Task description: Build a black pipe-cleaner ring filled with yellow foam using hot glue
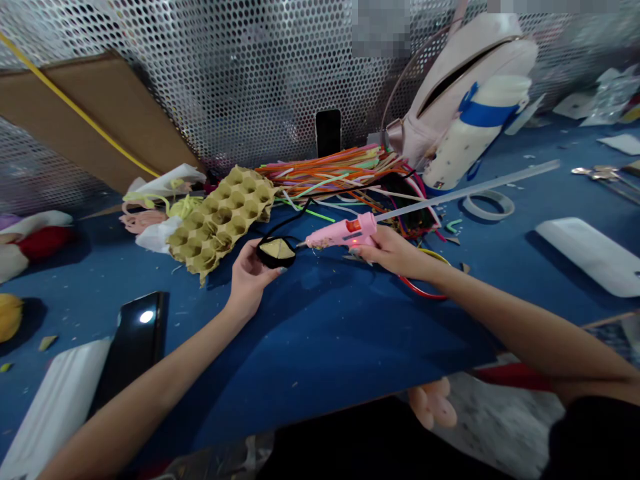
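My left hand (249, 277) is closed around a small round black piece (277, 252) with a yellowish, cardboard-like centre. A black fuzzy strand (290, 219) rises from that piece toward the back right. In my right hand (393, 251) is a pink glue gun (343, 231), its metal nozzle pointing left at the black piece's right edge. Whether the tip touches it, I cannot tell. A long translucent glue stick (470, 191) sticks out of the gun's rear. Under my right wrist lies a red and yellow ring (423, 288).
Behind the hands lie a torn egg carton (225, 215) and a heap of coloured pipe cleaners (335, 170). At the back right are a pale bag (435, 87), a bottle (477, 133) and a tape roll (489, 205). A black phone (137, 340) lies left; perforated metal (260, 73) backs the table.
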`<state>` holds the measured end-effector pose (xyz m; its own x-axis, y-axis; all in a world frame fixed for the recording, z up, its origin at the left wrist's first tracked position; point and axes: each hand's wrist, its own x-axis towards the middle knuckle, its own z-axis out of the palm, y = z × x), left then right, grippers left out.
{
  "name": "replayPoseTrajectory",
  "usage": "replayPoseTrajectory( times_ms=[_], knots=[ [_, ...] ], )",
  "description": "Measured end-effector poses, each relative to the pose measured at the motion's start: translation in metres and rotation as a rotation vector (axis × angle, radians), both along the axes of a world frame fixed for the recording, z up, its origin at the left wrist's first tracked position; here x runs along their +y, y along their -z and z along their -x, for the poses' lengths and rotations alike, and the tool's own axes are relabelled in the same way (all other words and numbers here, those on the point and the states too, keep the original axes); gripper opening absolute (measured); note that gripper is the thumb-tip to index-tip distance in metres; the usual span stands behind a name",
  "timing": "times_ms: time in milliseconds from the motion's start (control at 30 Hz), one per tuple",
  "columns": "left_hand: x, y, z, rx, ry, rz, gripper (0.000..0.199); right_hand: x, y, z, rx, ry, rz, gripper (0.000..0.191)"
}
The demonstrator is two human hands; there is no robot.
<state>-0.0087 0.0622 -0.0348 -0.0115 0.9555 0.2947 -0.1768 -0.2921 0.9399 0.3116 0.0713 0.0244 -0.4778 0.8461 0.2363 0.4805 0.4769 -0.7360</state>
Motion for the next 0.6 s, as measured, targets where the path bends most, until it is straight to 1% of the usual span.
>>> replayPoseTrajectory(
  times_ms=[133,267,433,600],
  knots=[
    [-0.0021,-0.0019,-0.0011,0.091,0.021,-0.022,0.065,-0.0045,0.0009,0.0028,0.073,-0.014,0.024,0.047],
    [-0.0034,-0.006,-0.0029,0.184,0.05,-0.054,0.064,-0.0082,-0.0012,0.005,0.091,-0.058,0.025,0.043],
    [-0.0043,-0.0087,-0.0037,0.198,0.042,-0.06,0.061,-0.0087,-0.0042,0.0059,0.097,-0.075,0.02,0.039],
    [-0.0046,-0.0092,-0.0036,0.218,0.045,-0.075,0.061,-0.0066,-0.004,0.0075,0.095,-0.103,-0.015,0.045]
  ],
)
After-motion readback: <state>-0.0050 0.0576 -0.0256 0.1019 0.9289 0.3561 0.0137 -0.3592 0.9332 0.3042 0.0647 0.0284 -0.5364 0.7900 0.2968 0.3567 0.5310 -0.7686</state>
